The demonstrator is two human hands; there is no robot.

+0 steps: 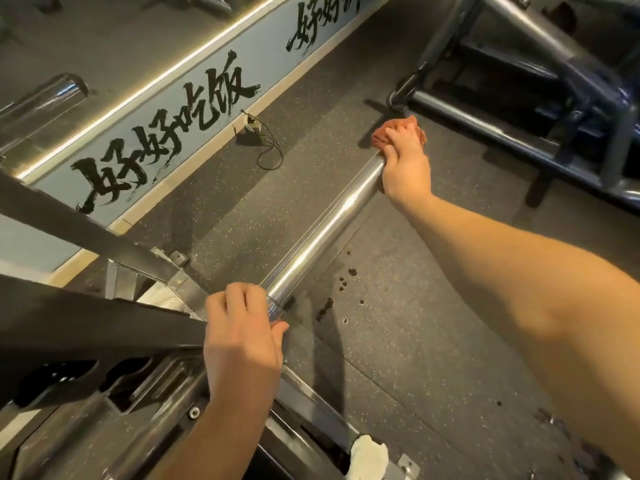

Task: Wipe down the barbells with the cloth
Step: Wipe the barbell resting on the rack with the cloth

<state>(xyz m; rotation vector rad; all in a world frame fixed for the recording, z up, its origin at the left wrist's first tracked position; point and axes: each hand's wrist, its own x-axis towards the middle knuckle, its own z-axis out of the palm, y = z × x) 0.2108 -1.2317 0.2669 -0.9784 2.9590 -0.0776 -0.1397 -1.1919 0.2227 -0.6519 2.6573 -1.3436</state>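
A chrome barbell sleeve [322,230] runs diagonally from the rack at lower left up toward the right. My right hand [405,164] grips its far end with a reddish-brown cloth [384,133] bunched round the tip under the fingers. My left hand [242,337] grips the bar at the sleeve's collar, next to the black rack, fingers curled over it. The bar's shaft beyond my left hand is hidden by the hand and the rack.
A black rack frame [86,323] fills the lower left, with another chrome bar end [48,95] at upper left. A blue-grey machine frame [519,109] stands at upper right. A loose cable [266,147] lies by the wall. A white cloth [367,455] lies near the bottom edge. Dark rubber floor [398,323].
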